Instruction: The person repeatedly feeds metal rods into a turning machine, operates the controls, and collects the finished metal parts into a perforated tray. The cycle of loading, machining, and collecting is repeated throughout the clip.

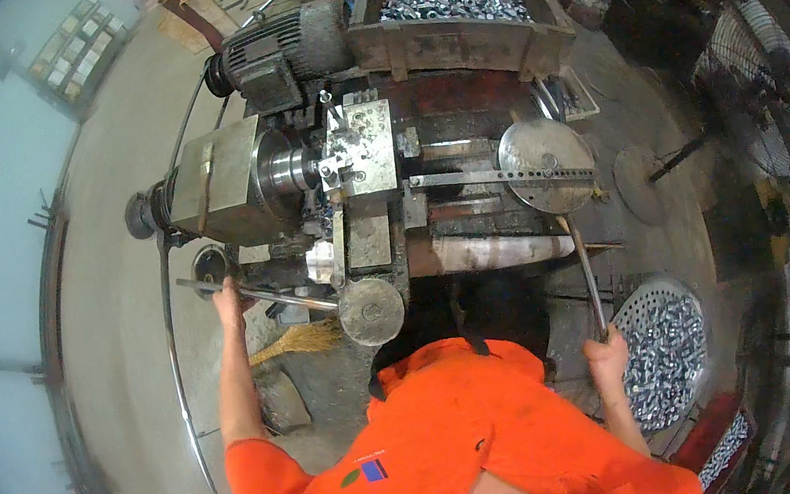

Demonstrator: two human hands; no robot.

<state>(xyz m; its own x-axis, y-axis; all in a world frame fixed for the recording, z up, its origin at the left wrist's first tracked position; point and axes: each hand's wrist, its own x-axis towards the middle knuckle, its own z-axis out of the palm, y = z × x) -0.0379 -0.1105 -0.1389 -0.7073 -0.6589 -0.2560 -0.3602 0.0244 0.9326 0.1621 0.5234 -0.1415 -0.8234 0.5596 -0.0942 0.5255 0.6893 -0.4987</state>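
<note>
My left hand is closed round a long metal lever that runs to a round hub at the front of a small lathe. On the other side, my right hand grips the lower end of a second lever, which slopes up to a large steel disc. Between the two levers sits the lathe's slide with its tool block. Left of the block is the chuck, standing out from the boxy headstock. Any workpiece in the chuck is too small to make out.
Behind the lathe are a motor and a wooden box holding small metal parts. A white perforated basket full of similar parts stands by my right arm. A broom lies near my left arm, and a caged fan stands at right.
</note>
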